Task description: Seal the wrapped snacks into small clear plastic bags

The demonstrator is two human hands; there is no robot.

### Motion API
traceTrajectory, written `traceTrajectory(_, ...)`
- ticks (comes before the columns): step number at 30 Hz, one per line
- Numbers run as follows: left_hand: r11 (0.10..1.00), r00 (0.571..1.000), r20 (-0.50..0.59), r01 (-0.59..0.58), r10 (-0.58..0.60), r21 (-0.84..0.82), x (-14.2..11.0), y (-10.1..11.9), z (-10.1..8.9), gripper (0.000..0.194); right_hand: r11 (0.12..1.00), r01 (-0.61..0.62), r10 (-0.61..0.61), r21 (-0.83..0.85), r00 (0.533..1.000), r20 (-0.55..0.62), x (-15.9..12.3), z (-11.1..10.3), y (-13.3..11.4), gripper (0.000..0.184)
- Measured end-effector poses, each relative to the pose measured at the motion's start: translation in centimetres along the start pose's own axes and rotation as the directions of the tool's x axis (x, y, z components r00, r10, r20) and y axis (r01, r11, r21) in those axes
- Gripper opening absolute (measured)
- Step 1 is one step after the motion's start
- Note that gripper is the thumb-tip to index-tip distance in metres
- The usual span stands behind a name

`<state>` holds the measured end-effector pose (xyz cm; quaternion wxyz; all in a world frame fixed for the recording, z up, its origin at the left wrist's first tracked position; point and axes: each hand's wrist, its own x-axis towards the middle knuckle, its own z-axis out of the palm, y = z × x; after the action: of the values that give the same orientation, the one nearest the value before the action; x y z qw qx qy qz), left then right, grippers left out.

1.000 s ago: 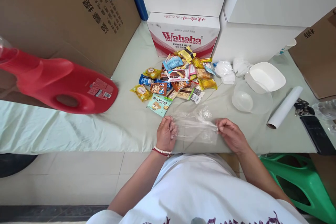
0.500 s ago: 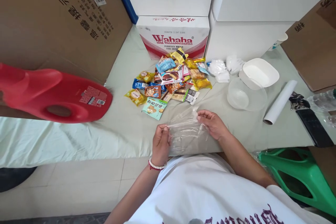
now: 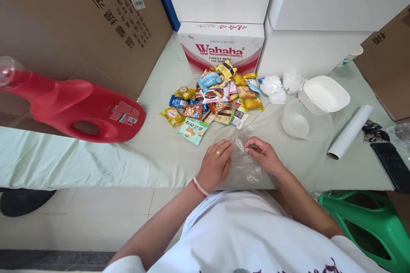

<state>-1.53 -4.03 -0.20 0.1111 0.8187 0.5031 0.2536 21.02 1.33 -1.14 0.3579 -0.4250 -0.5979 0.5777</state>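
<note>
A thin clear plastic bag (image 3: 244,168) lies crumpled near the table's front edge. My right hand (image 3: 263,154) pinches its gathered upper part between thumb and fingertips. Back up, my left hand (image 3: 218,161) is closed on the bag's left side, its fingers together and the fingertips partly hidden. Just beyond the hands sits a heap of small wrapped snacks (image 3: 217,94), several colours mixed. A mint-green snack packet (image 3: 193,131) at the heap's front is the one closest to my left hand.
Behind the snacks stands a Wahaha carton (image 3: 221,47). To the right are folded white plastic bags (image 3: 273,89), a white bowl (image 3: 326,94), a clear bowl (image 3: 296,126), a white roll (image 3: 350,132), keys (image 3: 375,132) and a black phone (image 3: 390,166). A red jug (image 3: 105,117) is at left.
My left hand has moved right and forward along the bag, turning its back up, and is now close to my right hand. The bag is more bunched; the view has shifted slightly.
</note>
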Motion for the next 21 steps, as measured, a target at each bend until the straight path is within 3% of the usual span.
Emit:
traceTrajectory(3, 0.978, 0.981, 0.128, 0.127, -0.149, 0.168, 1.2, -1.0, 3.4, 0.05, 0.978, 0.093, -0.119, -0.184, 0.983, -0.136, -1.6, -1.5, 0.0, 0.013)
traceTrajectory(6, 0.949, 0.96, 0.167, 0.178, -0.226, 0.26, 0.9, -1.3, 4.8, 0.059, 0.964, 0.053, -0.122, -0.26, 0.959, -0.256, -4.5, -3.3, 0.8, 0.012)
traceTrajectory(10, 0.935, 0.954, 0.158, 0.202, -0.255, 0.292, 0.2, -1.0, 4.8, 0.062, 0.988, -0.138, 0.102, -0.074, 0.925, -0.365, -7.5, -4.5, 2.0, 0.023)
traceTrajectory(13, 0.932, 0.955, 0.144, 0.207, -0.258, 0.298, 0.1, -1.0, 4.8, 0.061, 0.958, -0.248, 0.285, 0.141, 0.818, -0.5, -7.5, -4.7, 2.3, 0.039)
traceTrajectory(16, 0.922, 0.962, 0.084, 0.222, -0.26, 0.316, -0.1, -1.0, 5.0, 0.062, 0.923, -0.355, 0.372, 0.147, 0.731, -0.572, -5.9, -4.8, 2.2, 0.052)
traceTrajectory(19, 0.939, 0.986, 0.069, 0.125, -0.155, 0.32, -0.3, -1.0, 4.7, 0.059, 0.893, -0.441, 0.326, -0.086, 0.769, -0.55, -3.8, -4.9, 2.1, 0.051)
traceTrajectory(21, 0.962, 0.987, 0.163, -0.036, -0.008, 0.269, -0.1, -1.0, 4.5, 0.064, 0.86, -0.443, 0.258, -0.254, 0.806, -0.533, -2.4, -4.8, 2.2, 0.042)
